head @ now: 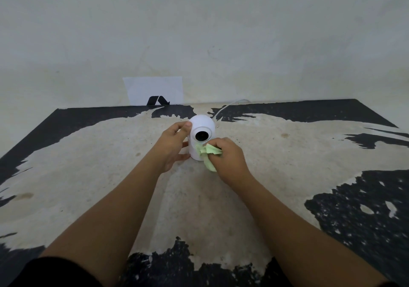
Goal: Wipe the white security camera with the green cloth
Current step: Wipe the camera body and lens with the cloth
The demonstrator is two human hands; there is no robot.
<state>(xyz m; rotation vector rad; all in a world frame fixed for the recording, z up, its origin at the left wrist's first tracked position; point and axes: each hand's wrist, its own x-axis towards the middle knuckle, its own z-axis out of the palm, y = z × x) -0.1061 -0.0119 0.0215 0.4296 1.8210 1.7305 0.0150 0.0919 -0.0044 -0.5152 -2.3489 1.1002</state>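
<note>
Worn black paint flakes off the pale counter (287, 165) under my arms. Against the wall behind stands a white paper sheet (152, 88) with a black mark. Near the counter's far middle the white domed security camera (202, 139) stands upright, lens toward me, a white cable (225, 107) trailing behind it. My left hand (172, 147) curls its fingers around the camera's left side. My right hand (230, 158) pinches the crumpled green cloth (209, 154), pressing it to the camera's lower right.
</note>
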